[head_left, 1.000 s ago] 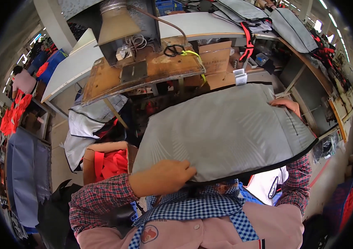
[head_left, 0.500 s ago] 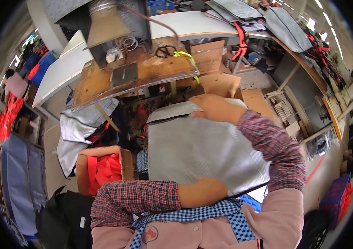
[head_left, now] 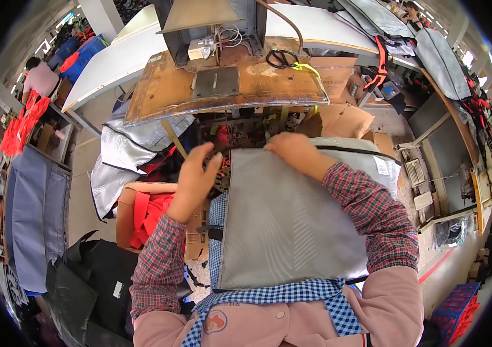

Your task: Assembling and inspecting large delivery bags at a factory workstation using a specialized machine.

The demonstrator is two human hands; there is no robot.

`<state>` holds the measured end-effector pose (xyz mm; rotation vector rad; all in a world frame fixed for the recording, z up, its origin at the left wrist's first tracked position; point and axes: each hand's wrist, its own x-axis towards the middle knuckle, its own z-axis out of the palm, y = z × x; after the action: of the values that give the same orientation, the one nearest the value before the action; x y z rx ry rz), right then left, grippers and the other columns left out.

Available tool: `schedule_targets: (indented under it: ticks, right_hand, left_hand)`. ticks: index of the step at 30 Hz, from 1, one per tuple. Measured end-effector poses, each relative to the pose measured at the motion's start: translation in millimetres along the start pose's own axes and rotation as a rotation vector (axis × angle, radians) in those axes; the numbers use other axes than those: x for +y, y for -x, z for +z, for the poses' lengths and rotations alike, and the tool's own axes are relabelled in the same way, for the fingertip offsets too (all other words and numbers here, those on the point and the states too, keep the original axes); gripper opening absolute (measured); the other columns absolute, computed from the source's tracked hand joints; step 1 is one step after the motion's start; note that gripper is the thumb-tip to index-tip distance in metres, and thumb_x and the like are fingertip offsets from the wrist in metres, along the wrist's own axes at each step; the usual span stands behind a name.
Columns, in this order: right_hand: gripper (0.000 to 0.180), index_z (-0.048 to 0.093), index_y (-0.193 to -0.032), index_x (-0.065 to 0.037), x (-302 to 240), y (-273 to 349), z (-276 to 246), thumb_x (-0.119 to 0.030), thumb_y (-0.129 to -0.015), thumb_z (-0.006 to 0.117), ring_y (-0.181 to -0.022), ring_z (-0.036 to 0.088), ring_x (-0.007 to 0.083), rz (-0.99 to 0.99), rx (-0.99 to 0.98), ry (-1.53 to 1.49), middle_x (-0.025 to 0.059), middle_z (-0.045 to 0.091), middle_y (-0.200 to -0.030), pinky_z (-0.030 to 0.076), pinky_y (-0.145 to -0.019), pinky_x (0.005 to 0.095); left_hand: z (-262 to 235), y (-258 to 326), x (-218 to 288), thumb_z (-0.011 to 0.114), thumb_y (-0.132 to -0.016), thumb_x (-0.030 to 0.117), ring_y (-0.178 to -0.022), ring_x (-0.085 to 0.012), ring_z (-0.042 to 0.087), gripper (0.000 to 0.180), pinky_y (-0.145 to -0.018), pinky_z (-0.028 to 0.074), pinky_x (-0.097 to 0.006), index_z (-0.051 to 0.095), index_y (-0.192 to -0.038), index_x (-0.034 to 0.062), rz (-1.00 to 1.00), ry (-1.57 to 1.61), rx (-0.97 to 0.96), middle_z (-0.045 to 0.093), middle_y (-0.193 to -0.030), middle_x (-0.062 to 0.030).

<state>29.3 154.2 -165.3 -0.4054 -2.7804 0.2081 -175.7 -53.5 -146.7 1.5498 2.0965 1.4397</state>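
Note:
A silver-grey fabric bag (head_left: 292, 225) lies flat across my lap, over a blue checked apron (head_left: 217, 217). My right hand (head_left: 301, 153) reaches to the bag's far edge, its fingers closed on that edge close to the far left corner. Just left of the bag my left hand (head_left: 194, 179) is raised with thumb and fingers apart, holding nothing. Beyond the right hand, a silver section edged in black carries a small white label (head_left: 382, 166).
A wooden worktop (head_left: 159, 87) with a metal plate and black-handled scissors (head_left: 280, 58) stands ahead. Left of my lap is a carton (head_left: 124, 217) of red straps, beside black sheets (head_left: 93, 289). More silver pieces (head_left: 124, 150) hang beneath the worktop.
My left hand has moved from the bag's near edge up to its far left side. My right hand has gone from lying flat to gripping the edge. The bag has shifted, and its label now shows.

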Motion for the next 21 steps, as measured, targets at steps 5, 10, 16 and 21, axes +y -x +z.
schedule_targets:
  ticks: [5,10,16,21]
  right_hand:
    - [0.043,0.061,-0.075,-0.003,-2.3,-37.9,-72.0,-0.040,-0.095,0.052,-0.070,0.062,0.0390,0.039,0.164,0.017,0.0193,0.063,-0.073,0.050,-0.063,0.0481]
    - [0.048,0.065,-0.075,-0.003,-2.4,-75.1,-94.6,-0.045,-0.095,0.051,-0.071,0.063,0.0392,0.092,0.160,0.091,0.0195,0.063,-0.069,0.050,-0.064,0.0480]
    - [0.053,0.063,-0.072,0.001,19.6,-119.5,-100.1,-0.047,-0.093,0.055,-0.065,0.057,0.0416,0.031,0.194,0.006,0.0224,0.058,-0.067,0.046,-0.061,0.0463]
    - [0.054,0.064,-0.080,0.003,34.6,-150.0,-106.6,-0.048,-0.093,0.055,-0.065,0.052,0.0403,0.110,0.081,-0.082,0.0228,0.057,-0.068,0.045,-0.065,0.0434]
  left_hand:
    - [-0.1,-56.8,11.4,0.059,-0.096,0.031,-0.087,-0.0116,0.060,0.040,-0.078,0.048,-0.025,0.060,-0.113,-0.0057,-0.057,0.353,0.002,0.065,-0.093,-0.0086]
    - [-10.7,-105.4,14.8,0.057,-0.098,0.031,-0.067,-0.0049,0.056,0.037,-0.064,0.045,-0.021,0.066,-0.092,-0.0042,-0.063,0.253,-0.013,0.063,-0.072,0.0012]
    - [-17.6,-151.0,7.1,0.054,-0.097,0.032,-0.062,-0.0109,0.061,0.034,-0.058,0.050,-0.025,0.062,-0.078,0.0055,-0.304,0.618,0.020,0.062,-0.068,-0.0013]
    - [-21.7,-184.1,3.9,0.056,-0.094,0.029,-0.060,-0.0134,0.060,0.026,-0.057,0.050,-0.027,0.060,-0.081,0.0065,-0.404,0.746,0.050,0.061,-0.070,-0.0018]
